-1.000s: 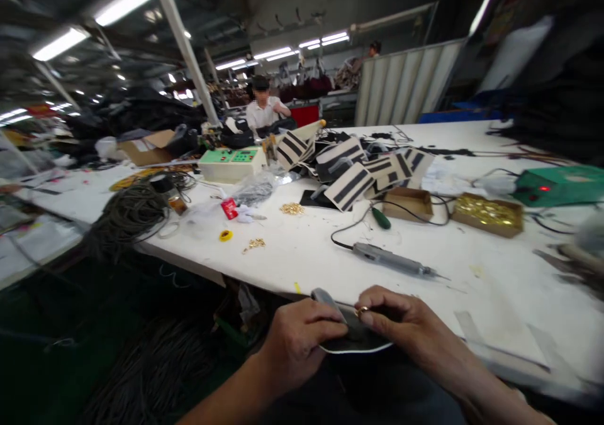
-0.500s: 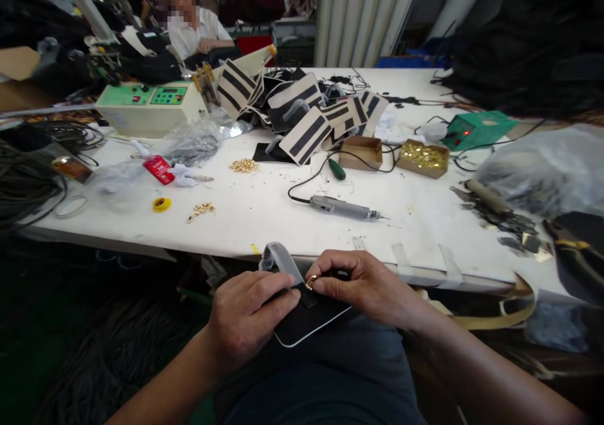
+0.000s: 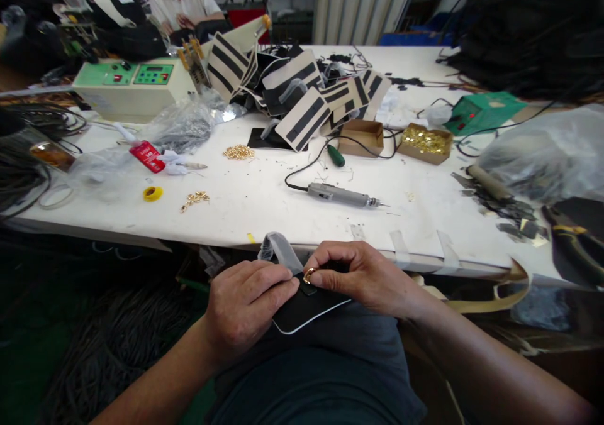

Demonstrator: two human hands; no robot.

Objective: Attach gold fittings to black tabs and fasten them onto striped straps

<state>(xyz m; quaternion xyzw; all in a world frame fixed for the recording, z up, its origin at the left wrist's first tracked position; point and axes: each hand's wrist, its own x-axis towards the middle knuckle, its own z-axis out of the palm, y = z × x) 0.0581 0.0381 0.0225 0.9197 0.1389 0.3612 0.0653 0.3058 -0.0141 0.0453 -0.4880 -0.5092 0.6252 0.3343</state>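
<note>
A black panel (image 3: pixel 302 315) with a white edge lies on my lap, just below the table edge. My left hand (image 3: pixel 250 302) grips its left side, fingers together and pressed on top near a small dark tab. Between the thumb and forefinger of my right hand (image 3: pixel 361 277) is a small gold metal fitting (image 3: pixel 309 276), close against the panel by my left fingertips. A strap (image 3: pixel 283 253) in clear plastic wrap loops up from the panel behind both hands. The fitting's far side is hidden by my fingers.
On the white table (image 3: pixel 264 205) lie a grey electric screwdriver (image 3: pixel 340 195), gold fittings (image 3: pixel 238 153), a red glue bottle (image 3: pixel 146 156), yellow tape (image 3: pixel 152 193) and striped panels (image 3: pixel 302 118). A box of gold pieces (image 3: pixel 425 143) stands right. Another person (image 3: pixel 184 4) sits behind.
The table and its things have shifted up in view as the camera tilted. My hands keep their holds; the gold fitting looks slightly turned at the panel.
</note>
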